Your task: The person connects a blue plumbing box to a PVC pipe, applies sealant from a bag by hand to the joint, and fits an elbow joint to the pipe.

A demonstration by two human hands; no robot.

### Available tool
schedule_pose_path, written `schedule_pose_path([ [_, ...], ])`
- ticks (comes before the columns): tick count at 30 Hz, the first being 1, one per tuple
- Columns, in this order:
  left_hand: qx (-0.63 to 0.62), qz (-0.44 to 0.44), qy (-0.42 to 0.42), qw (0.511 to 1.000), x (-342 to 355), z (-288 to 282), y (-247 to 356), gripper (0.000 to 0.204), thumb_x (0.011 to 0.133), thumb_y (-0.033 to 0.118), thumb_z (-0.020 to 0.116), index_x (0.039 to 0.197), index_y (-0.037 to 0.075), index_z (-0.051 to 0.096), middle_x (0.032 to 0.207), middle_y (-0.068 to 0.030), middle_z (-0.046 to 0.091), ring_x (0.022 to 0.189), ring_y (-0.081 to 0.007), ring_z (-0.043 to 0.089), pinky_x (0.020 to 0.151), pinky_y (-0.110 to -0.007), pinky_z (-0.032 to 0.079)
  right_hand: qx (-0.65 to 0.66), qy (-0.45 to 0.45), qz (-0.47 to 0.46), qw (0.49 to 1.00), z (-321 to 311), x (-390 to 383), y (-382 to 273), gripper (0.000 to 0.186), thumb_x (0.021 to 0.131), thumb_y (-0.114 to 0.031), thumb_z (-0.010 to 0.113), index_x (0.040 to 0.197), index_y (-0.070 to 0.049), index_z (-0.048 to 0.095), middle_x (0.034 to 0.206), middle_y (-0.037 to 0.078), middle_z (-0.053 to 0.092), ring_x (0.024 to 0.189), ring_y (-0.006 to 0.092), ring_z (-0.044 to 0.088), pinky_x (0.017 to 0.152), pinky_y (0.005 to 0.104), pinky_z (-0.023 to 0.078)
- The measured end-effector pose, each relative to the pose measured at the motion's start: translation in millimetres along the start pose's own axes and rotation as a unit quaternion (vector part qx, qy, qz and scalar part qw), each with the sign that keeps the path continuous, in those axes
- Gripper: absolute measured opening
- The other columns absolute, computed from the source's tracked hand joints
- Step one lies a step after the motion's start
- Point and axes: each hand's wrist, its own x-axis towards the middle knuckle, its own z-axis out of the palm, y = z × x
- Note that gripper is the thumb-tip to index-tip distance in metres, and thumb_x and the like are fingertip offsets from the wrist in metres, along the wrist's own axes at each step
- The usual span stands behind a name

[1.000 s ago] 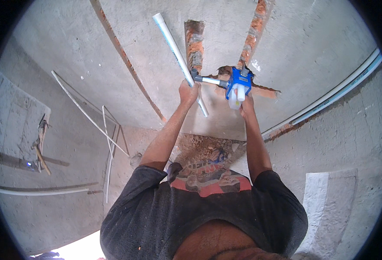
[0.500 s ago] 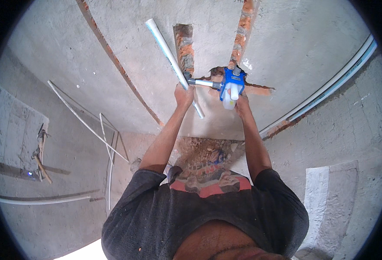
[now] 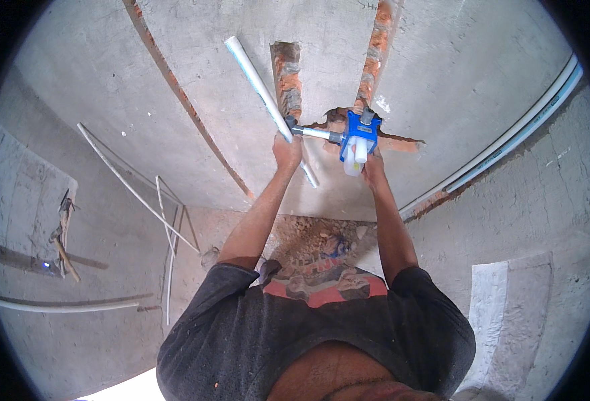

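Observation:
My left hand is closed around a long white pipe, which slants across the wall and comes out below my fist. Just above that hand sits a dark grey fitting, from which a short white pipe runs to the right. It ends in a blue box-like plumbing body with a translucent white part and a round white stub at its front. My right hand grips this blue body from below and the right; some fingers are hidden behind it. The assembly is in front of a broken-out hole.
Chased grooves expose brick in the grey wall. White and blue pipes run along the right corner. Loose white pipes lean at left, near a hammer on the left wall. Rubble covers the floor below.
The view has shifted slightly, so wall and hands sit a little lower in the picture. Both hands keep their grip, and the pipe assembly stays nearly in place against the wall.

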Motion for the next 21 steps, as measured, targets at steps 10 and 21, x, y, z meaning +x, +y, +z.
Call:
schedule_pose_path([
  [10,-0.009,-0.014,0.007,1.0,-3,-3,5,0.048,0.078,0.013,0.067,0.121,-0.006,0.057,0.098,-0.0207,0.069,0.093,-0.0291,0.068,0.084,-0.038,0.051,0.006,-0.001,-0.01,1.0,-5,-2,5,0.053,0.081,-0.016,0.077,0.127,-0.011,0.051,0.11,0.004,0.065,0.094,0.0179,0.066,0.078,0.0347,0.055],
  [21,-0.032,-0.008,0.024,0.999,-6,6,2,0.026,0.078,0.009,0.066,0.1,-0.003,0.06,0.095,-0.0225,0.064,0.09,-0.0371,0.064,0.082,-0.044,0.048,-0.09,0.011,0.009,0.996,-11,-1,-1,0.051,0.081,-0.02,0.078,0.125,-0.012,0.053,0.105,0.003,0.066,0.088,0.0171,0.067,0.072,0.0361,0.056],
])
